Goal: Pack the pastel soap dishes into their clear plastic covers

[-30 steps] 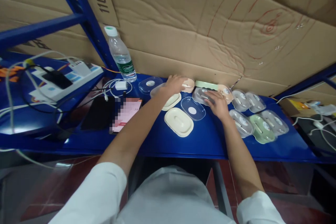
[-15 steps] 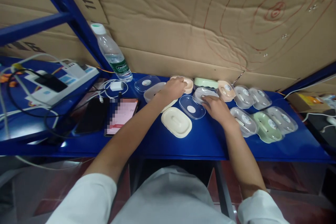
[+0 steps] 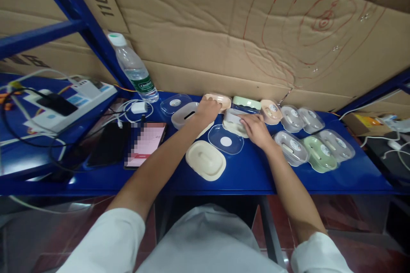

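Before you runs a blue counter [image 3: 246, 177]. Your right hand [image 3: 256, 129] sets bent fingers against the right end of a white box [image 3: 231, 116] toward the back; I cannot tell whether that grip closes on it. Your left hand [image 3: 209, 110] curls at a peach dish [image 3: 225, 100], its hold hidden. Nearer you lie a cream tray [image 3: 206, 166] and a clear lid [image 3: 215, 135] with a round label [image 3: 226, 141].
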`<action>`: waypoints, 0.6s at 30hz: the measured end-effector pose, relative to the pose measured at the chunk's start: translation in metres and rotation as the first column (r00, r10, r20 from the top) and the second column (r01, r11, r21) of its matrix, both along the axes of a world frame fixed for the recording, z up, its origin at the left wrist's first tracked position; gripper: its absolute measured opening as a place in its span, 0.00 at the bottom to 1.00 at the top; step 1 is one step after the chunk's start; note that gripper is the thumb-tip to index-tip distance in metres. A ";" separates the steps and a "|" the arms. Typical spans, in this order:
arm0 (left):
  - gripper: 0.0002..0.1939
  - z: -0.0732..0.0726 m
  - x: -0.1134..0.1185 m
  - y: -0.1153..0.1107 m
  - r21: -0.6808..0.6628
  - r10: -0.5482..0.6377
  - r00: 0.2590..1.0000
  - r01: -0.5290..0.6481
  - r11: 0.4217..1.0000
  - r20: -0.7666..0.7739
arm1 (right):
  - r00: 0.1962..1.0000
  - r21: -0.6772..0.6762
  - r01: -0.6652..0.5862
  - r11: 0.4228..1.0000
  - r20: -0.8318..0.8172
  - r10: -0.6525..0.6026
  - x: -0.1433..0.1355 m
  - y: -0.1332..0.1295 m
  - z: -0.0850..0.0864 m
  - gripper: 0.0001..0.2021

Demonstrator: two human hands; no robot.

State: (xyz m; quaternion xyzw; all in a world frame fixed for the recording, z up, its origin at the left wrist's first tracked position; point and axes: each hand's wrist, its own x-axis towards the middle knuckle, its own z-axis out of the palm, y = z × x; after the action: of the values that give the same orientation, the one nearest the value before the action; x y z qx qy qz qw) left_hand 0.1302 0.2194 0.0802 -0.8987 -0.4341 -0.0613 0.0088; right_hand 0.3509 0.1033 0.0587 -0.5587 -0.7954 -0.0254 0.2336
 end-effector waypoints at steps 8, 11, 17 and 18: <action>0.21 0.031 -0.009 0.003 0.024 -0.039 0.990 0.036 0.999 0.137 | 0.997 0.133 0.024 0.991 -0.077 -0.014 -0.003 -0.005 0.008 0.21; 0.21 0.038 -0.012 -0.004 0.065 -0.076 0.975 0.063 0.996 0.211 | 0.998 0.140 0.009 0.990 -0.062 0.000 -0.012 -0.006 0.004 0.19; 0.23 0.030 -0.030 0.000 0.177 -0.078 0.964 0.033 0.984 0.255 | 0.988 0.060 -0.136 0.989 0.078 0.131 -0.026 0.001 0.001 0.20; 0.25 0.028 -0.035 -0.003 0.177 -0.072 0.970 0.030 0.984 0.233 | 0.993 0.077 -0.096 0.992 0.070 0.090 -0.022 0.002 0.004 0.20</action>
State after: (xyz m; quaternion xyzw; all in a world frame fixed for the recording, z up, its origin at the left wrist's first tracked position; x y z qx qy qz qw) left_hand 0.0949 0.2166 0.1086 -0.8917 -0.4017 -0.2061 0.0326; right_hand 0.3285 0.1052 0.0623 -0.5101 -0.8262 -0.0648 0.2303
